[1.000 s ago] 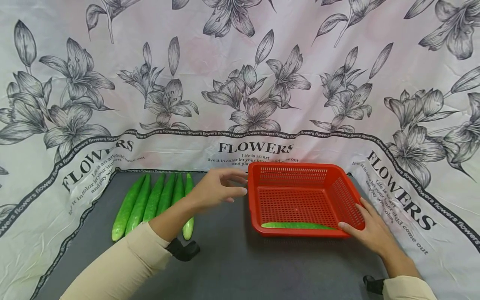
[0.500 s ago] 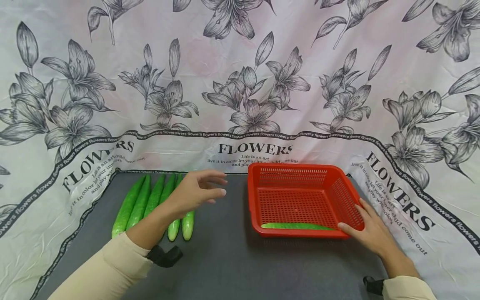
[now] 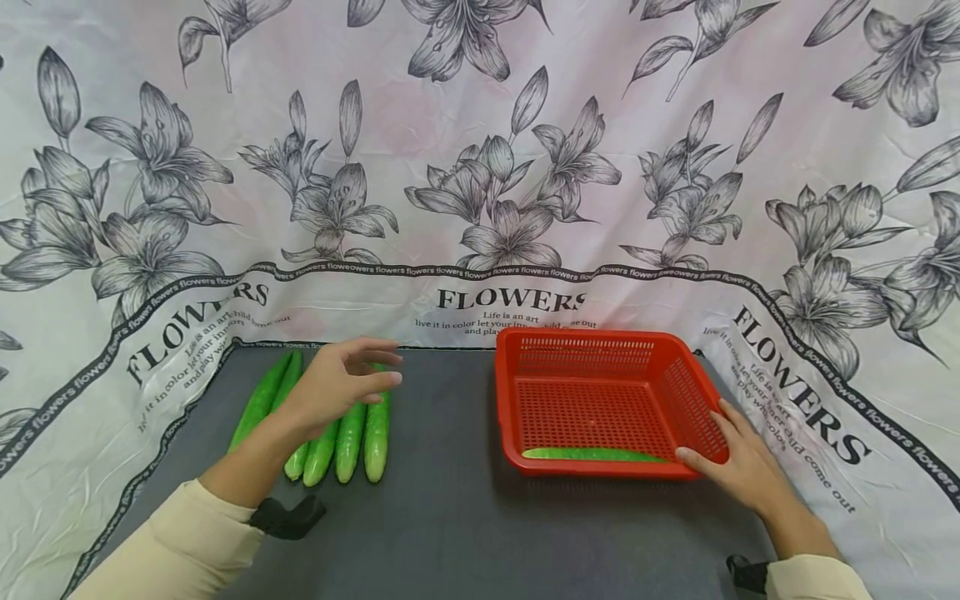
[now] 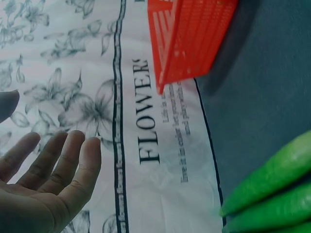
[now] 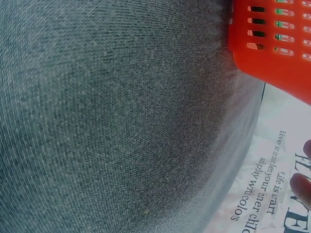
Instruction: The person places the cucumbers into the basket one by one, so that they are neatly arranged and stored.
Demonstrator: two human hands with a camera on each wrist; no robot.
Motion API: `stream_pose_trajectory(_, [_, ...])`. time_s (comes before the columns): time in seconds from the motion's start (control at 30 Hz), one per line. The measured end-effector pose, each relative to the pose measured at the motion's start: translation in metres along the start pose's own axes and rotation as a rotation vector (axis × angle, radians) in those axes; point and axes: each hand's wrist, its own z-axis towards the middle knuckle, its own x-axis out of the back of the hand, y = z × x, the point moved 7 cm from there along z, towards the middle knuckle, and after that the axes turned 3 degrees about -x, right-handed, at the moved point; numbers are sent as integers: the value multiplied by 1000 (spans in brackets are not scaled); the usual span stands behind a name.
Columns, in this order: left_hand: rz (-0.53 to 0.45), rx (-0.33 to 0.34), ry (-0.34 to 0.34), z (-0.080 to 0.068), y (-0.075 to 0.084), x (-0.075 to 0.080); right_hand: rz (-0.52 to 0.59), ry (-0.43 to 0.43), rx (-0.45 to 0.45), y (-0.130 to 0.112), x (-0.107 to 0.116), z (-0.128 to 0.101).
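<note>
A row of several green cucumbers (image 3: 348, 433) lies on the grey mat at the left. My left hand (image 3: 341, 385) hovers over them with fingers spread and holds nothing; the left wrist view shows its open palm (image 4: 41, 189) above cucumber ends (image 4: 272, 194). A red mesh basket (image 3: 678, 379) sits at the right with one cucumber (image 3: 592, 453) lying along its near wall. My right hand (image 3: 731, 458) rests against the basket's near right corner, thumb on the rim. The right wrist view shows only the basket's corner (image 5: 277, 43) and a fingertip.
A grey mat (image 3: 465, 517) covers the work surface. A white cloth printed with grey flowers (image 3: 480, 167) hangs behind and lies along both sides. Bare mat lies between the cucumbers and the basket and along the front.
My left hand has moved left, away from the basket's left rim, to above the row of cucumbers. The right hand and basket have stayed put.
</note>
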Motion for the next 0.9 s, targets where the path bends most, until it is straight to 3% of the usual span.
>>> stream_pose_trajectory(0.33, [21,-5,62,-9,-4,30,-4,-10,-10,0,0,0])
stream_pose_trajectory(0.57, [94,13,119,-15,-13,55,-10,-18,-19,0,0,-1])
stream_pose_trajectory(0.9, [58,35,180,-28,-25,79,-12,-14,-28,1,-1,0])
